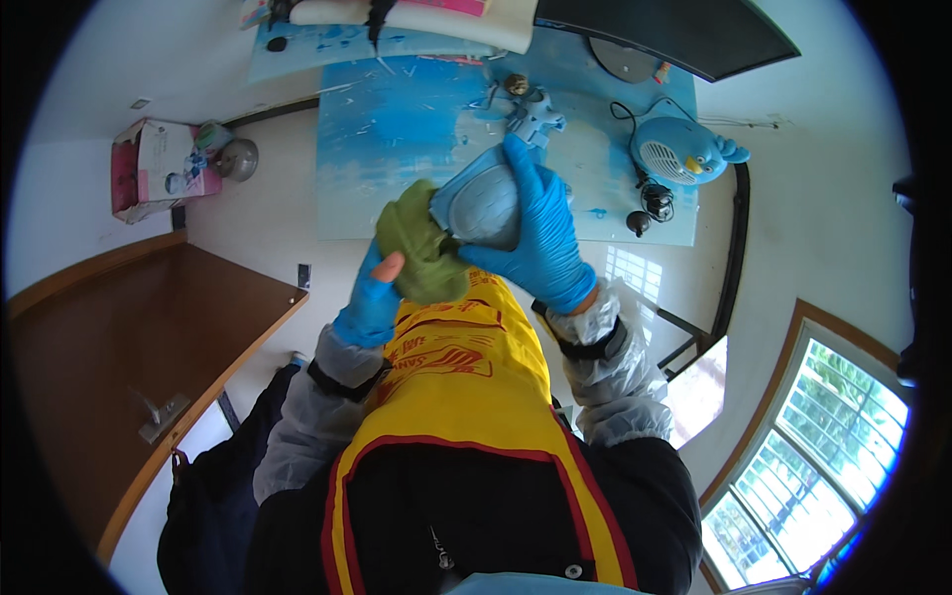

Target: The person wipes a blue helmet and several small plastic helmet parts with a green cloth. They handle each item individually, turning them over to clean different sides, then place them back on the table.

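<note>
My right hand [541,230], in a blue disposable glove, grips a light blue plastic shell-like piece [487,201] with a rounded raised area bearing a scale-like pattern. My left hand [375,294] holds an olive green cloth [420,245] against the left edge of the piece. That hand's glove is also blue, and its thumb tip is bare. Both hands are raised in front of my yellow apron [454,372], near the table's front edge. Just beyond my right fingertips lies a blue plastic frame-like part [537,119] on the table. The cloth hides most of my left fingers.
On the table [387,171], a blue bird-shaped appliance [677,151] with a grille stands at right, near a coiled black cable [657,201]. A dark monitor [669,33] is at the back. Left are a cardboard box [160,171] and a brown door [149,357]; a barred window [811,439] is at right.
</note>
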Motion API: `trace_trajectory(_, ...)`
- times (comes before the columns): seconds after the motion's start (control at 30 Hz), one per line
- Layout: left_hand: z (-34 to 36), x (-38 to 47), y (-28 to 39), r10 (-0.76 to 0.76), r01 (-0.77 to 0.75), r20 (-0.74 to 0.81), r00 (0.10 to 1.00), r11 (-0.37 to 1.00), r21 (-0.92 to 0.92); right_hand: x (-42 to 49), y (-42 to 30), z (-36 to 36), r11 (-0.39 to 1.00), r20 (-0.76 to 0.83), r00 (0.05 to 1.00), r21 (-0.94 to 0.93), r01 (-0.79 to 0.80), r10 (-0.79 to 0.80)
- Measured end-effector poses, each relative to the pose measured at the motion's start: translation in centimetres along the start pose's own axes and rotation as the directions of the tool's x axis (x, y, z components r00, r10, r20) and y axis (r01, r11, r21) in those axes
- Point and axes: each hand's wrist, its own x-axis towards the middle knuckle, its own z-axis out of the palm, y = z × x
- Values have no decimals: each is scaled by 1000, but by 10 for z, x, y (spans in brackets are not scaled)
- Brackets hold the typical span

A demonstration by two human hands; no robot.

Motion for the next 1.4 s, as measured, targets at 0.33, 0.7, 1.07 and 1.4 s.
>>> trace_trajectory(0.33, -3, 0, 15, 271, -217, -175, 946, 936, 277, -24, -16, 24, -166, 669, 710, 743, -648, 221)
trace_trajectory(0.7, 38, 3, 24, 554, -390, 424, 717, -185, 902, -32, -32, 82, 321, 164, 914, 901, -292, 371)
trace_trajectory(1.07, 56, 13, 39, 562, -469, 508, 653, -227, 854, -28, -33, 94, 15, 188, 848, 974, -225, 496)
trace_trajectory(1.4, -22, 6, 45, 695, -429, -23, 719, 470, 771, -19, -54, 53, -111, 397, 763, 910, -399, 510)
